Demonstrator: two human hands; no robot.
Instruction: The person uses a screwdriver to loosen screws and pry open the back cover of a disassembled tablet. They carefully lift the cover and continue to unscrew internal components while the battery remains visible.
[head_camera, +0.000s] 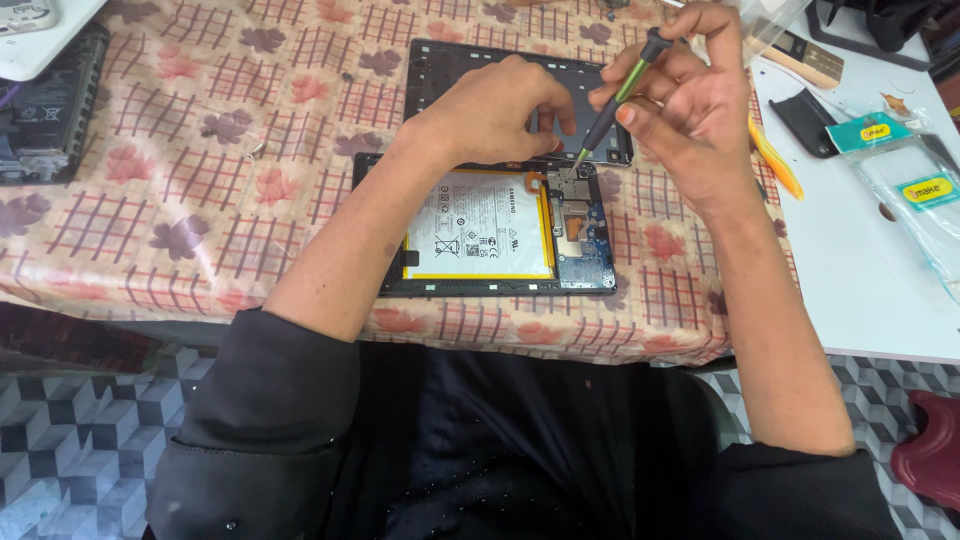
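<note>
An opened tablet (497, 287) lies on the flowered tablecloth, its white battery (478, 226) and blue circuit board (585, 250) showing. My right hand (680, 100) grips a green and black screwdriver (618, 95), tilted, with the tip down on the tablet's top right corner. My left hand (500, 110) rests with curled fingers on the tablet's top edge, holding it still. Just behind lies the dark back cover (440, 65), partly hidden by both hands.
A white table (860, 270) at the right carries clear plastic packets (915, 190), a black strip (805, 120) and an orange pry tool (775, 160). A black device (45, 110) sits at the far left. A dark red stool (930, 450) stands on the patterned floor.
</note>
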